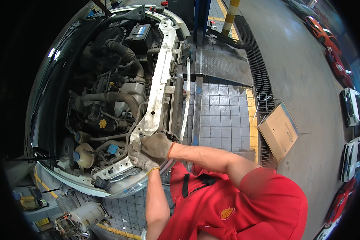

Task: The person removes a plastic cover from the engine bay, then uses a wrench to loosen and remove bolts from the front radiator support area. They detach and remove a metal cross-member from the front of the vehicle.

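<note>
**At the near end of the white radiator crossmember (161, 86), close two-handed work**

Your gloved left hand (141, 157) and right hand (157, 145) overlap in view at the crossmember's near end. The fingers look curled, but they hide whatever is beneath, so it cannot be told what they grip, if anything. You seem to be handling a fitting at that corner; your next move probably calls for steady pressure and a clearer sightline.

Left of the crossmember sit the yellow oil filler cap (103, 123) and, near its far end, the battery (141, 33). To its right lie grey floor tiles (224, 108), then a drain grate (250, 50) and cardboard box (279, 131); farthest right, parked cars (351, 107).
</note>
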Motion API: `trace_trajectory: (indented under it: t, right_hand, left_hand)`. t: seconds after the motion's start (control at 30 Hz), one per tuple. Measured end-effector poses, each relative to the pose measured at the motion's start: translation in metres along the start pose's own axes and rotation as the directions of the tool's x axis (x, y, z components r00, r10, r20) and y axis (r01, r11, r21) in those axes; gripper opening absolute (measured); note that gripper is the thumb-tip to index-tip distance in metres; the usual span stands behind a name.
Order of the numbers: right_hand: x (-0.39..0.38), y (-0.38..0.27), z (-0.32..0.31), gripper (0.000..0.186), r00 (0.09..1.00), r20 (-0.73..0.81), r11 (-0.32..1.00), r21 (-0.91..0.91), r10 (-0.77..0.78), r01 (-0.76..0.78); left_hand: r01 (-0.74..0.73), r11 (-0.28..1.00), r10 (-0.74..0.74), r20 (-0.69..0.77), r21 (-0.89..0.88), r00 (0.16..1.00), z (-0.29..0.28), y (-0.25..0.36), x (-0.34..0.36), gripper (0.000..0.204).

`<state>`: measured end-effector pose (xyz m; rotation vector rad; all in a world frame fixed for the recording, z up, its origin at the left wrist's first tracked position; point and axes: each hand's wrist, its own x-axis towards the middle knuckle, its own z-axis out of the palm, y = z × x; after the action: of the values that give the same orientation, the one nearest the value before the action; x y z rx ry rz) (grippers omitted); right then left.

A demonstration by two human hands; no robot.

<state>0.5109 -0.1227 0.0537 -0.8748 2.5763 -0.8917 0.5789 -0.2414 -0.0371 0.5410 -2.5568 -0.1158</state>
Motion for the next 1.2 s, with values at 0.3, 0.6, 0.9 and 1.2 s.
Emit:
trace_trajectory:
  t: [0.3,0.6,0.9,1.2]
  right_hand:
    - [0.01,0.019,0.015,0.028,0.997,-0.057,0.97,-0.242,-0.047,0.032]
    - [-0.004,-0.004,0.042,0.028,0.977,-0.148,0.983,-0.122,-0.152,0.134]
    - [0.029,0.012,0.028,0.025,0.981,-0.14,0.988,-0.052,0.136,-0.144]
    - [-0.003,-0.013,0.043,0.035,0.974,-0.17,0.964,-0.244,-0.152,0.108]
  left_hand:
    - [0.029,0.999,-0.033,0.092,0.039,0.995,0.008,-0.007,-0.005,0.067]
    - [0.104,0.994,-0.105,0.175,0.013,0.979,0.038,-0.03,-0.008,0.071]
    - [0.097,0.988,-0.126,0.279,0.118,0.952,0.009,-0.012,0.001,0.089]
    - [0.27,0.962,-0.254,0.249,-0.032,0.935,0.021,-0.005,-0.011,0.066]
